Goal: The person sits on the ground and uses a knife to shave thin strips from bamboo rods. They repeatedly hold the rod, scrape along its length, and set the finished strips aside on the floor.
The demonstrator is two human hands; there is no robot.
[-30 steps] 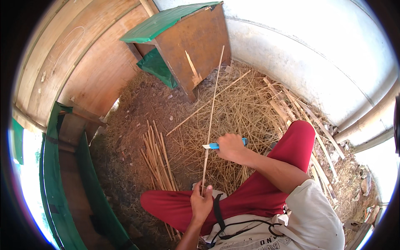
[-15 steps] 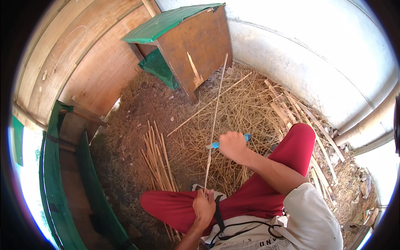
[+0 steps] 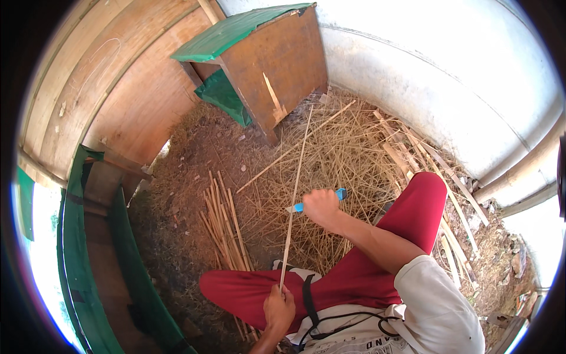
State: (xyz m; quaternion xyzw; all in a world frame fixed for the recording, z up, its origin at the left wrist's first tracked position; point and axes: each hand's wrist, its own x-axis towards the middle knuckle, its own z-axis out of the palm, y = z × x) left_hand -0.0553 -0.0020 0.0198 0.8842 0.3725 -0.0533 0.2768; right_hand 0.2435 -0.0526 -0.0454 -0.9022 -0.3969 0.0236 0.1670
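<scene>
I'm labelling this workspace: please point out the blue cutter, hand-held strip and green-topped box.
Blue cutter (image 3: 341, 194): head view, exposed handle end.
Hand-held strip (image 3: 288, 239): head view, lower half.
Green-topped box (image 3: 288, 62): head view, brown side panel.

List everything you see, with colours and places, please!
Thin strip: 1, pale, in left hand
Cutter: 1, blue, in right hand
Straw: uncountable, yellowish, middle floor
Loose strips: several, tan, left of straw
Soil: one patch, brown, left
Long stick: 1, tan, partly over straw
Planks: several, pale, right
Box: 1, brown, green-topped, far end
Wooden structure: 1, brown and green, left
Wooden wall: 1, tan, upper left
Smooth wall: 1, whitish, upper right
Trousers: 1 pair, red, lower middle
Shirt: 1, pale, bottom
Left hand: 1, bare, lower middle
Right hand: 1, bare, centre
</scene>
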